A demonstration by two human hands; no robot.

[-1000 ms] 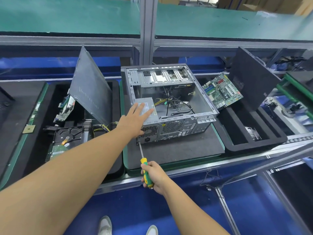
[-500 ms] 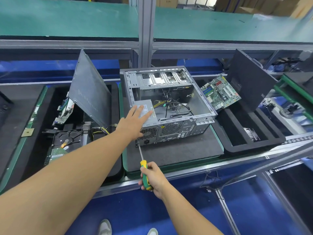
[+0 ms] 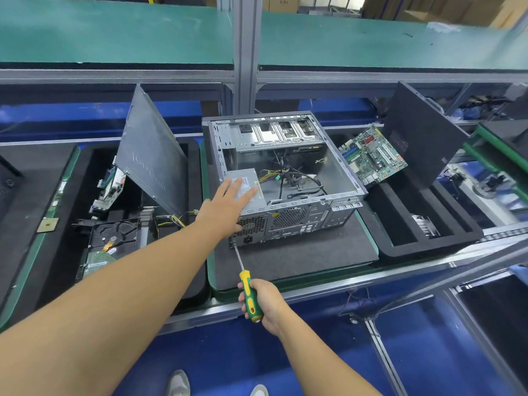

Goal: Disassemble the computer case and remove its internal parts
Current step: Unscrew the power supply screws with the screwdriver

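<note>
one computer case [image 3: 300, 221], centre frame. one power supply [image 3: 248, 175] inside. two side panels: left panel [image 3: 151, 155], right panel [image 3: 420, 138]. one motherboard [image 3: 371, 154], right of centre. one hard drive [image 3: 114, 238], lower left. one screwdriver [image 3: 245, 278]. two hands: left hand [image 3: 225, 207], right hand [image 3: 268, 304].

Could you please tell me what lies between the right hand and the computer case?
In the head view, the screwdriver held by the right hand spans it, above the dark mat, reaching the computer case.

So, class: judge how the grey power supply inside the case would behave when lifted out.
The power supply is probably stiff and heavy for its size: a boxy metal housing. Its cables would likely flop and snag on the case.
</note>
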